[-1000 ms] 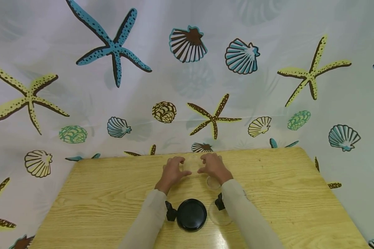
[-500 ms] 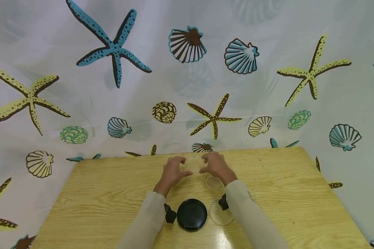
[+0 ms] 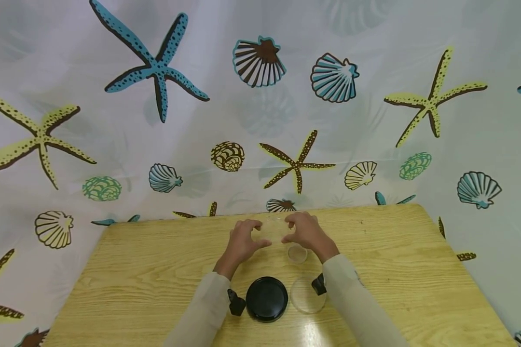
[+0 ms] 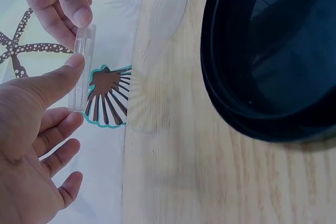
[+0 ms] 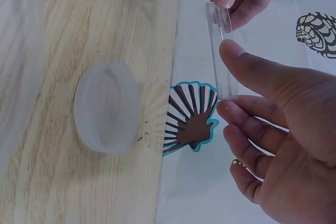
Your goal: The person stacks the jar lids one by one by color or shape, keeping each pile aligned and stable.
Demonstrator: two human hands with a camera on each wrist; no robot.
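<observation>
Between my two hands a clear, flat, round dish, like a petri dish (image 3: 273, 231), is held near the table's far edge. The wrist views show it edge-on, as a thin transparent band. My left hand (image 3: 241, 242) pinches its left side between thumb and fingers. On the opposite side my right hand (image 3: 309, 233) pinches the rim the same way; in the right wrist view its thumb (image 5: 252, 66) presses one face. A small clear round dish (image 3: 297, 254) lies on the table just below my right hand.
A black round dish (image 3: 267, 299) sits on the wooden table (image 3: 156, 274) between my forearms. Right of it lies a larger clear round dish (image 3: 307, 296), partly under the right wrist camera (image 3: 319, 284). A sheet (image 3: 252, 115) with starfish and shells hangs behind the table.
Both hands have shifted slightly to the right with the clear dish between them. My right forearm has swung outward, uncovering more of the small and large clear dishes.
</observation>
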